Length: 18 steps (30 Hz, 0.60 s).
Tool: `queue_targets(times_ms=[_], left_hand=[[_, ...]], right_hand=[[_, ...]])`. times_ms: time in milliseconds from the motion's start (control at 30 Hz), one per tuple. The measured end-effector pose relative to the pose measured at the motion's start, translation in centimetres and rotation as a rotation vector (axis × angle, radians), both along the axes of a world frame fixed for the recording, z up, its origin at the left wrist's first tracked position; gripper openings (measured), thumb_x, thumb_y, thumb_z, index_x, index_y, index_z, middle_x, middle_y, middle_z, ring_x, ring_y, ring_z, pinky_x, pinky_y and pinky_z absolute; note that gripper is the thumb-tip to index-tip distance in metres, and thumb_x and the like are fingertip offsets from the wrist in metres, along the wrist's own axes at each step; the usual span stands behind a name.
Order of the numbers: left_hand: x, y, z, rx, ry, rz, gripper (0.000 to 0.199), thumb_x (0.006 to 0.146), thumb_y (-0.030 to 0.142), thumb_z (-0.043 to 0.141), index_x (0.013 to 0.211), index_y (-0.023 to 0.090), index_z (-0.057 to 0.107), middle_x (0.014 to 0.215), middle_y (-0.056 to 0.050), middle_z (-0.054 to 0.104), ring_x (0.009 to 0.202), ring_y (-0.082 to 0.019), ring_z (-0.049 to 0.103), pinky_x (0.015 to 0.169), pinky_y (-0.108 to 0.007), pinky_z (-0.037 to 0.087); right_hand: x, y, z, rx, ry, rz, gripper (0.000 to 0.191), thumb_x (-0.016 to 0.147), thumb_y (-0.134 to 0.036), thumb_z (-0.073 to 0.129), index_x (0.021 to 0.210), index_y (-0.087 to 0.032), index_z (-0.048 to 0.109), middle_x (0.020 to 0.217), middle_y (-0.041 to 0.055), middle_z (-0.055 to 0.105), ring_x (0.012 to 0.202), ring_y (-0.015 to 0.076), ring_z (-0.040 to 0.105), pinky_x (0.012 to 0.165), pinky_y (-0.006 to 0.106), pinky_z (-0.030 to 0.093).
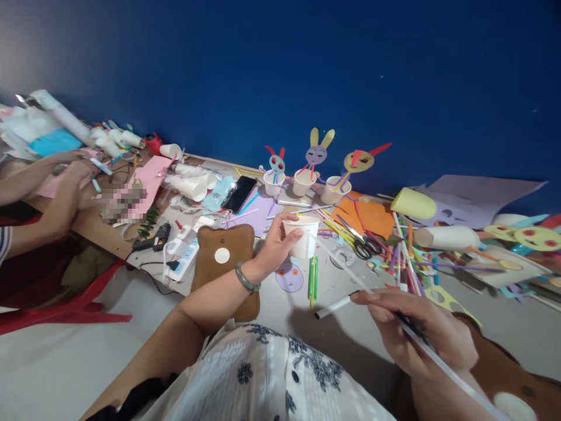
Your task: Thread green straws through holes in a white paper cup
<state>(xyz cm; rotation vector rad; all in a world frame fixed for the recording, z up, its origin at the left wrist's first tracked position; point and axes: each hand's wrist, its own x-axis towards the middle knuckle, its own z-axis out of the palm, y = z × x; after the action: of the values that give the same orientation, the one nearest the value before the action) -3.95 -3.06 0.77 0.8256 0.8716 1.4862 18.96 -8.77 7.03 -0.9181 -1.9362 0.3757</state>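
My left hand point(280, 241) grips a white paper cup point(305, 242) above the table, thumb at its side and fingers round its rim. My right hand point(421, 327) is closed on a long, thin white stick point(344, 266), whose far end reaches toward the cup. A white marker point(333, 306) with black ends lies close to my right fingertips; whether they touch it I cannot tell. Below the cup are a purple round paper face point(290, 277) and green pipe cleaners point(312, 279). Something dark shows inside my right palm, too hidden to name.
Three cups with paper rabbit figures point(316, 156) stand by the wall. Scissors point(363, 245), a phone point(239, 195), a glue gun point(155, 238) and a power strip point(184, 260) lie around. A brown bear-shaped stool point(223, 280) is at left. Another person's hands point(79, 169) work at far left.
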Motion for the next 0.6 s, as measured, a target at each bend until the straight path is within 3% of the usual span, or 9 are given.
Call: queue_targets(times_ms=[167,267,367,533,600], left_hand=[[0.0,0.2,-0.5,0.003,0.031,-0.026,0.052,0.068,0.057,0.086,0.093,0.021,0.057,0.093,-0.001,0.066,0.076,-0.012,0.058,0.068,-0.022,0.045],[0.0,-0.1,-0.4,0.106,0.06,-0.095,0.043,0.07,0.048,0.087,0.077,0.018,0.058,0.117,-0.008,0.067,0.105,-0.02,0.064,0.089,-0.03,0.05],[-0.1,-0.5,0.0,0.192,0.148,-0.183,0.039,0.072,0.044,0.087,0.068,0.016,0.06,0.127,-0.013,0.065,0.126,-0.028,0.057,0.107,-0.04,0.043],[-0.1,-0.7,0.4,0.195,0.251,-0.234,0.049,0.069,0.049,0.088,0.054,0.016,0.055,0.123,-0.014,0.067,0.124,-0.03,0.058,0.111,-0.045,0.04],[-0.1,-0.6,0.3,0.208,0.266,-0.235,0.045,0.069,0.051,0.088,0.058,0.016,0.062,0.119,-0.014,0.068,0.12,-0.03,0.06,0.111,-0.046,0.04]], right_hand=[[-0.4,0.5,0.4,0.128,-0.023,0.023,0.023,0.084,-0.01,0.068,0.097,-0.028,0.069,0.072,-0.0011,0.076,0.058,0.0164,0.073,0.056,0.025,0.058],[-0.7,1.0,0.1,0.134,-0.051,-0.004,0.02,0.085,-0.013,0.069,0.098,-0.028,0.07,0.072,-0.0007,0.076,0.054,0.0154,0.069,0.051,0.025,0.053],[-1.0,1.5,-0.3,0.118,-0.062,-0.011,0.019,0.086,-0.016,0.07,0.1,-0.03,0.071,0.077,0.0002,0.077,0.055,0.0156,0.069,0.05,0.026,0.051],[-1.3,1.9,-0.4,0.08,-0.089,0.037,0.019,0.088,-0.015,0.07,0.1,-0.029,0.069,0.081,0.0009,0.077,0.066,0.0166,0.073,0.058,0.026,0.055],[-1.4,1.9,-0.4,0.049,-0.113,0.066,0.022,0.088,-0.013,0.069,0.103,-0.029,0.068,0.085,0.0013,0.077,0.071,0.0172,0.074,0.064,0.027,0.058]])
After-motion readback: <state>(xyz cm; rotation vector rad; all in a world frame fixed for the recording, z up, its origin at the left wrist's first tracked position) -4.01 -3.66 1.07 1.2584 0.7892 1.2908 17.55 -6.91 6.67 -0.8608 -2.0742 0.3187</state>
